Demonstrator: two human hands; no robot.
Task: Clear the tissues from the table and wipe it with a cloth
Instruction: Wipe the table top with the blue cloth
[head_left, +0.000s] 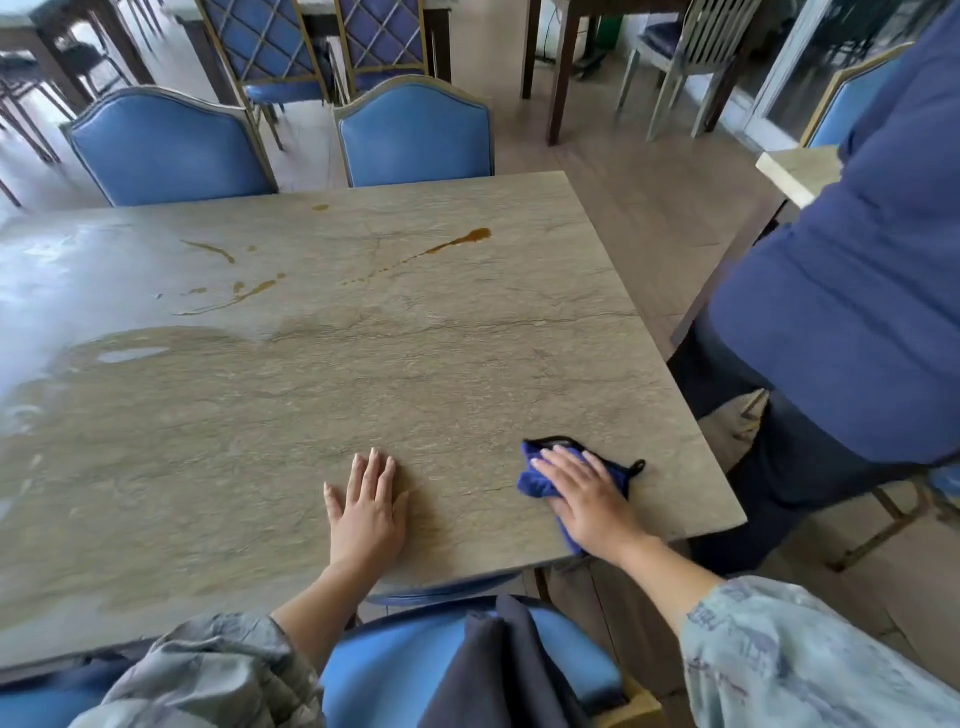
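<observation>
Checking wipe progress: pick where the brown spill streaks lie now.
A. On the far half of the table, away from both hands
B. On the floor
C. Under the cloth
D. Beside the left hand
A: the streaks lie on the far half of the table, well beyond the cloth, right hand and left hand.

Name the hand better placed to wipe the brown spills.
Right: the right hand already presses the cloth. The left hand lies flat and bare, nearer the spills.
</observation>
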